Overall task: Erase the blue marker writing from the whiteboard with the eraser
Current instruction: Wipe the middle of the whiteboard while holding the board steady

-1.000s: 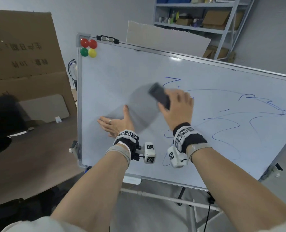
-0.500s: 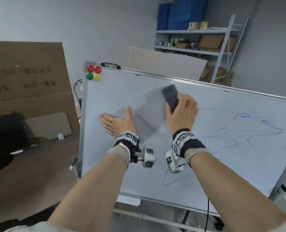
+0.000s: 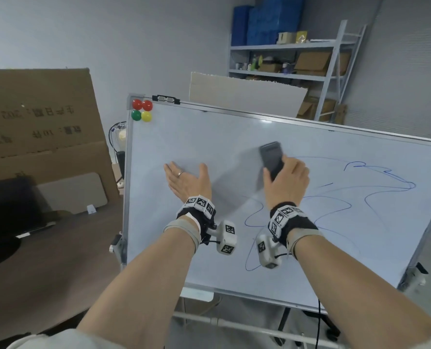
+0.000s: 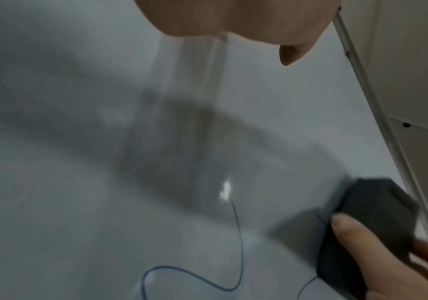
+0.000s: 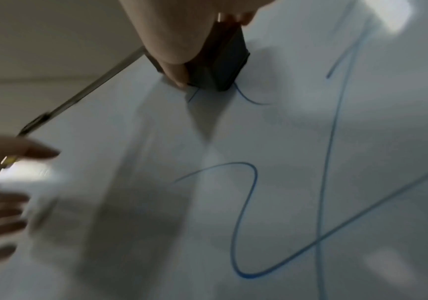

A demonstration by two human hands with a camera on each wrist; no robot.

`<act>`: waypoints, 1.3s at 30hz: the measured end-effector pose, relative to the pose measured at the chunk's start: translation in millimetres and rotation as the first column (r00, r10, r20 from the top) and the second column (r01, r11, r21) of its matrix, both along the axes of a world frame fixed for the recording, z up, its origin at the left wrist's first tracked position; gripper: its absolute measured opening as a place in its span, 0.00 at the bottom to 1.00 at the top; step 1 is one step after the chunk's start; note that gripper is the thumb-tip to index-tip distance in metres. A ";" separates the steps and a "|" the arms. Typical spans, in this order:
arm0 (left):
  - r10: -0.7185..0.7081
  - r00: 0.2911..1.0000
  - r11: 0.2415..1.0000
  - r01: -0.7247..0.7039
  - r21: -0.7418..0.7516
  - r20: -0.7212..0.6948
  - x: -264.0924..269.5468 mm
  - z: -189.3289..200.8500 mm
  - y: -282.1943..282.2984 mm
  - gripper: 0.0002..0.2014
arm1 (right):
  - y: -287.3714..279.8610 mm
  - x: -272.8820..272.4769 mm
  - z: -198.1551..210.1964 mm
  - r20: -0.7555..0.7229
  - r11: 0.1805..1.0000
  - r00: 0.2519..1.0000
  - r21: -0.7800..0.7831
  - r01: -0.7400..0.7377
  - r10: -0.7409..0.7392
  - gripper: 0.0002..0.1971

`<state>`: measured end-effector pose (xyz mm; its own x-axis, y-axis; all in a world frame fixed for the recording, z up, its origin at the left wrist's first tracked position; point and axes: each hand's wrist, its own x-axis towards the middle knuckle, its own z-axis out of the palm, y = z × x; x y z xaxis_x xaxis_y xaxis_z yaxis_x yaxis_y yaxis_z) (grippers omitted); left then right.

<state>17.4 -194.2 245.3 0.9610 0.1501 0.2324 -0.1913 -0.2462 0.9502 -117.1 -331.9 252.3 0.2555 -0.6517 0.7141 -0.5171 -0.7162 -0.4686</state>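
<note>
Your right hand (image 3: 286, 183) grips the dark eraser (image 3: 271, 157), fingers (image 3: 296, 164) curled round its lower part while the upper end sticks out past them. The eraser is pressed flat against the whiteboard (image 3: 234, 137), a little above the board's middle, at the left end of the blue marker writing (image 3: 375, 187). From the right wrist view the eraser (image 5: 218, 60) meets the board with a short blue stroke (image 5: 249, 97) running out from beneath its edge.

Your left hand (image 3: 188, 182) lies flat on the board to the left of the eraser and well apart from it, its fingers straight and spread, holding nothing; a ring (image 3: 180, 174) shows on one finger. The board around and left of that hand carries no marks.

The remaining blue lines loop across the right half of the board and curl down below your right wrist, toward the lower edge (image 3: 249, 260).

Four round magnets (image 3: 141, 110), two red, one green and one yellow, sit clustered in the board's upper left corner, with a black clip (image 3: 165, 99) on the top frame just beside them. Behind the board stand a large cardboard box (image 3: 38, 122) on the left and a metal shelf (image 3: 297, 61) with boxes at the back right.
</note>
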 end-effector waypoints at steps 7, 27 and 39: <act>-0.025 1.000 0.998 0.026 0.052 -0.015 -13.7 -13.5 -8.0 0.45 | 14.2 -14.9 -30.2 -0.320 0.970 0.923 -0.037 -0.238 0.214 0.26; 0.045 0.999 0.994 -0.048 0.095 0.028 -32.8 -12.4 -41.8 0.46 | -40.1 -31.1 -17.3 -0.170 0.925 0.955 -0.254 -0.282 0.245 0.25; 0.062 0.997 0.994 -0.057 0.094 -0.045 -48.5 -32.8 -52.3 0.44 | -42.8 -34.8 -29.9 -0.205 0.889 0.937 -0.311 -0.337 0.283 0.26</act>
